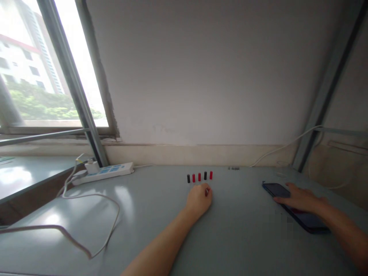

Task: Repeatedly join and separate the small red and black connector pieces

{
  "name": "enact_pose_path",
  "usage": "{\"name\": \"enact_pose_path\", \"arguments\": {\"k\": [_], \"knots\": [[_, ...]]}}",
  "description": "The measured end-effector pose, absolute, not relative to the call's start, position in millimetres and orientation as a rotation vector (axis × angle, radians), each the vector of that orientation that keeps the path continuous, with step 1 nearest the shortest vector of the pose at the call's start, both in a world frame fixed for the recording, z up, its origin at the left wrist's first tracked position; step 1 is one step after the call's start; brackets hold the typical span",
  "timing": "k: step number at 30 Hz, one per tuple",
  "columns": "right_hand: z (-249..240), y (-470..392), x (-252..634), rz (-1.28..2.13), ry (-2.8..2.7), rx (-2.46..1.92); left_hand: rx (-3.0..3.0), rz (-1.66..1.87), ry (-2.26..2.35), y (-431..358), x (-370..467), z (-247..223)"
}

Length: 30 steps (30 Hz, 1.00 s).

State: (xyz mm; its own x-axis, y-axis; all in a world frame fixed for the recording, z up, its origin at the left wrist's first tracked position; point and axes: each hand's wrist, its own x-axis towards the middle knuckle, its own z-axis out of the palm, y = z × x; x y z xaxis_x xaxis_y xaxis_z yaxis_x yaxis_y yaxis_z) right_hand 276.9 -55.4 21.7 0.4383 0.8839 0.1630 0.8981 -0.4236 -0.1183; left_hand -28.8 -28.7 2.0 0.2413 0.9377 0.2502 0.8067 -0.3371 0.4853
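Observation:
Near the middle of the grey table [227, 237], my left hand [199, 199] is closed, with a small dark red piece showing between its fingers. Just beyond it stand several small upright cylinders in a row: a black one [188, 178] at the left end, a red one [193, 178] beside it, then another red, a second black one [205, 175] and a red one [211, 175] at the right end. My right hand [300, 197] lies with fingers spread over a dark blue flat case [309, 222], touching its top; something reddish shows under the palm.
A white power strip [115, 171] with plugs sits at the back left, its cable [94, 194] looping over the table's left side. Small dark bits [234, 168] lie by the wall. Metal posts [71, 76] rise at both sides, and a white cord [276, 148] hangs at the right.

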Motion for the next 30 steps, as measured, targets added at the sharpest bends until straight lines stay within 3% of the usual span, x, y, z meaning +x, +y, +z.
{"name": "enact_pose_path", "arguments": {"k": [2,5,10,23,30], "knots": [[26,-52,263,-0.030,-1.647,-2.525,2.251,0.733,1.635,-29,-29,2],[25,-40,230,-0.044,-1.873,-2.215,2.249,0.728,1.646,-29,-29,3],[12,-9,161,0.236,-2.065,-1.773,2.275,0.751,1.648,-29,-29,1],[-5,35,105,0.273,-1.909,-1.808,2.281,0.758,1.678,-32,-29,3],[6,9,116,0.283,-2.240,-1.665,2.218,0.893,1.631,-30,-27,-2]]}}
